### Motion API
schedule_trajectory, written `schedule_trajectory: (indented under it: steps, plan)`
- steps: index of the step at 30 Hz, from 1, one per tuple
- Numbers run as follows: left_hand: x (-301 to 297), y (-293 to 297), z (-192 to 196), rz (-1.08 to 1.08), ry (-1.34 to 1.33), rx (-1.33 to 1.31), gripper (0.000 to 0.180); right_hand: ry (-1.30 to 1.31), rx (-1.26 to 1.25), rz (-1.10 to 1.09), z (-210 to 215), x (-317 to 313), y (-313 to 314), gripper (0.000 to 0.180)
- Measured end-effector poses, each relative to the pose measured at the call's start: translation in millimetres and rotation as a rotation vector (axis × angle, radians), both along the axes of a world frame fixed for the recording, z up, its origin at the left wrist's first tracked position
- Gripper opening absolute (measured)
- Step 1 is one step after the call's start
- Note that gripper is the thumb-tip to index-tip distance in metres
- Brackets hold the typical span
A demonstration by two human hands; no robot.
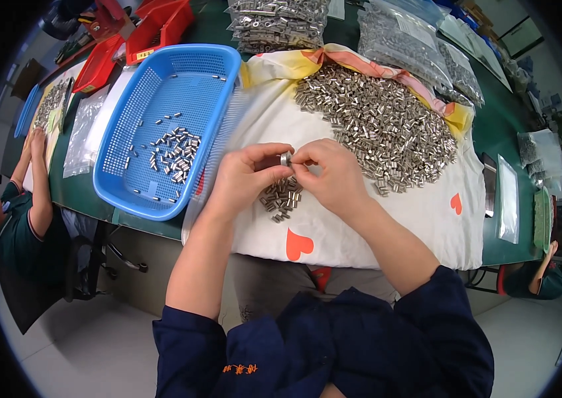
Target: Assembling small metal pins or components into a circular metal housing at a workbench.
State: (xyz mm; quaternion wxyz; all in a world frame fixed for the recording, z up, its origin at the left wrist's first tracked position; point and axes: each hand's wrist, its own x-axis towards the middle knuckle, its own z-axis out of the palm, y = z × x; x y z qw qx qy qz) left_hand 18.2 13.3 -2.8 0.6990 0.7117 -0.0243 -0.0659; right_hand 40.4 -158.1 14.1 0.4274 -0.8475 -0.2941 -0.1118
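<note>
Broadly, a white cloth (430, 219) lies beneath the grip, a blue basket (155, 93) to its left, a metal heap (387, 123) beyond rightward; left hand (246, 176) and right hand (331, 171), above a small pile (282, 202), together pinch one metal piece (285, 159).

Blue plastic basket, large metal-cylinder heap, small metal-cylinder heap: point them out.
Blue plastic basket (191, 95): head view, bare mesh floor.
Large metal-cylinder heap (387, 126): head view, middle.
Small metal-cylinder heap (282, 200): head view, visible middle.

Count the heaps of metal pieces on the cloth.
2: the large heap beyond the right hand, and the small heap by the left hand, which may hide some.
</note>
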Motion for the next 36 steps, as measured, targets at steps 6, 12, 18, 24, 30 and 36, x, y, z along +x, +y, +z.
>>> schedule_trajectory:
  steps: [6, 12, 18, 24, 30, 36]
  plan:
    - [-2, -2, 2, -0.015, 0.028, 0.016, 0.033, 0.013, -0.047, 0.052, 3, 2, -4, 0.006]
    - [-2, -2, 4, -0.005, 0.021, 0.028, 0.032, 0.122, 0.039, -0.007, 1, -2, -1, 0.006]
    - [-2, -3, 2, -0.045, 0.047, 0.016, 0.034, 0.479, 0.057, 0.004, 6, 2, -8, 0.01]
    - [-4, -5, 7, -0.043, 0.042, 0.105, 0.031, 0.184, -0.127, -0.157, 23, 29, -33, 0.01]
    - [-1, -5, 4, -0.08, -0.001, 0.11, 0.03, -0.106, -0.561, -0.185, 4, 79, -28, 0.009]
    - [-3, -6, 9, -0.07, 0.021, 0.102, 0.03, -0.178, -0.648, -0.118, -4, 78, -29, 0.007]
